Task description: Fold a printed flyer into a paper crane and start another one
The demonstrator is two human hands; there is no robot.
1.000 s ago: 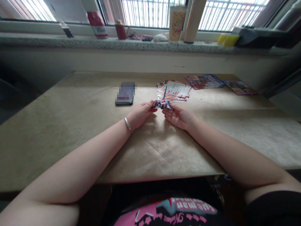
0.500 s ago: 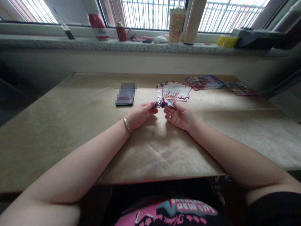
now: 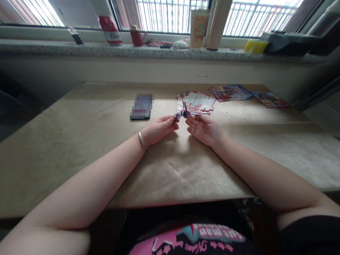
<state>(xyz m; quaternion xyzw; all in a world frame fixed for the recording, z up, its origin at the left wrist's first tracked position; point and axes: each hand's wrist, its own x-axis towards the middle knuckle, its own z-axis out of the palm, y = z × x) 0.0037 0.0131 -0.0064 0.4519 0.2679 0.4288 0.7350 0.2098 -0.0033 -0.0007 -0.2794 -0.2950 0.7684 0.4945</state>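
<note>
Between my two hands is a narrow twisted strip of glossy printed paper [image 3: 183,112], coloured blue, red and white, bunched up in its middle. My left hand [image 3: 165,126], with a silver bangle at the wrist, pinches its left end between thumb and fingers. My right hand [image 3: 203,130] is palm up and pinches the right end, its lower fingers loosely curled. Just behind the strip lies a fanned pile of printed sheets [image 3: 199,101], white with red borders, partly covered by the strip. Whether the strip is paper or thin film I cannot tell.
A dark phone [image 3: 141,108] lies left of the pile on the brown tabletop [image 3: 79,141]. Two colourful printed stacks, one larger [image 3: 231,92] and one smaller [image 3: 271,99], lie at the back right. On the windowsill stand a red can [image 3: 110,30], a patterned cup [image 3: 199,28] and a yellow object [image 3: 255,46].
The strip has become narrower and more tightly bunched in the middle, with a thin end now sticking up. Both hands stay nearly in place.
</note>
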